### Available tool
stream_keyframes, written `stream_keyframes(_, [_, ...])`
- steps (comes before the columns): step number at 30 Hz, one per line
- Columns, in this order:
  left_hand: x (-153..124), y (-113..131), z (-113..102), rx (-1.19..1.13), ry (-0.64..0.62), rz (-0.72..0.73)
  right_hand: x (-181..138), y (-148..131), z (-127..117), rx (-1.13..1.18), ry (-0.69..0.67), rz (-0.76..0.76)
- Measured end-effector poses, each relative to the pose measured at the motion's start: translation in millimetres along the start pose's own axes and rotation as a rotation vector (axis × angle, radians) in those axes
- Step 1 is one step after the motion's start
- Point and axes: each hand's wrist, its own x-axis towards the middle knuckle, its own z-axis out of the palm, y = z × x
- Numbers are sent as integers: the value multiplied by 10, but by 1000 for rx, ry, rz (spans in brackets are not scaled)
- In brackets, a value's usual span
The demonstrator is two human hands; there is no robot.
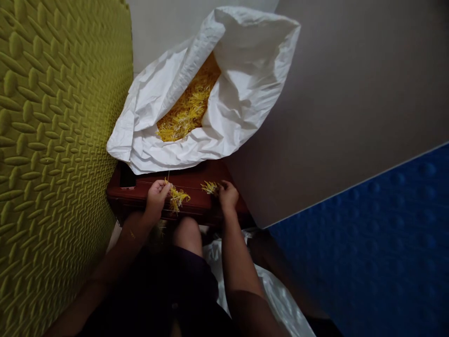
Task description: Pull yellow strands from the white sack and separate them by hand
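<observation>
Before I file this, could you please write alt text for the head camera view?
A person's bare left hand pinches a feathery yellow-and-white tuft, and the bare right hand is at another such tuft, over a narrow dark red surface. Beyond lies an open, crinkled white sack holding yellow strands.

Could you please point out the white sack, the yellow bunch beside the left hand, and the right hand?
White sack (pixel 245 98): head view, on its wall, right of the opening.
Yellow bunch (pixel 178 197): head view, middle of its strands.
Right hand (pixel 229 194): head view, back of the hand.
</observation>
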Motion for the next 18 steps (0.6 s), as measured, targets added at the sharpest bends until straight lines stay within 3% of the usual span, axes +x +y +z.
stream_keyframes(4, [31,-12,3,94,28,75,-315,-430,-72,56,-31,-234])
stream_keyframes(7, [50,-2,5,165,47,132,-725,-929,-162,249,-215,-454])
stream_keyframes(11, [46,36,13,212,35,170,-1123,-1327,-195,187,-410,-651])
stream_keyframes(14, [31,61,11,189,28,164,-1204,-1316,-121,170,-421,-626])
stream_keyframes(18, [27,62,-3,114,49,127,-1203,-1216,-30,210,-448,-455])
